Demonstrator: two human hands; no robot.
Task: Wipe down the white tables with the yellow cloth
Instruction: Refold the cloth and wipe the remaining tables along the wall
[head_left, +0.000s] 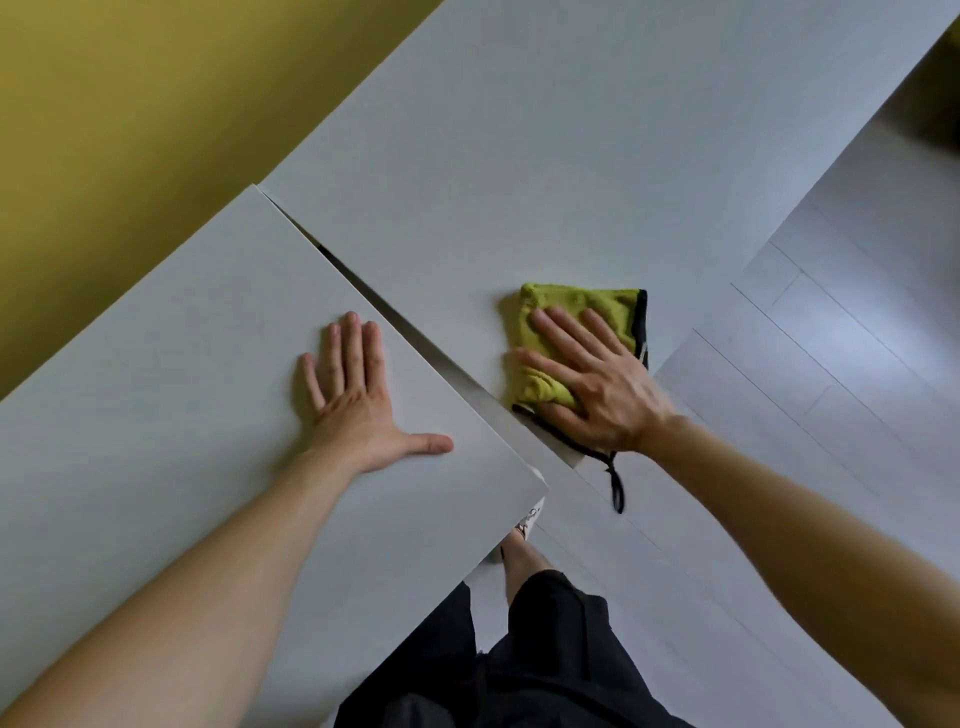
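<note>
Right hand (597, 384) flat on yellow cloth (576, 312); left hand (358, 400) flat on table (156, 415).

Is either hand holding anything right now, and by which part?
Nothing is gripped. The right hand presses flat on the middle of the yellow cloth; the left hand rests flat on the near white table.

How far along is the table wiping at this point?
Done: unclear, neither tabletop shows wipe marks. In hand: the right hand presses the yellow cloth flat on the far white table, beside the gap. Left: likely the near white table, where the left hand rests flat without a cloth.
</note>
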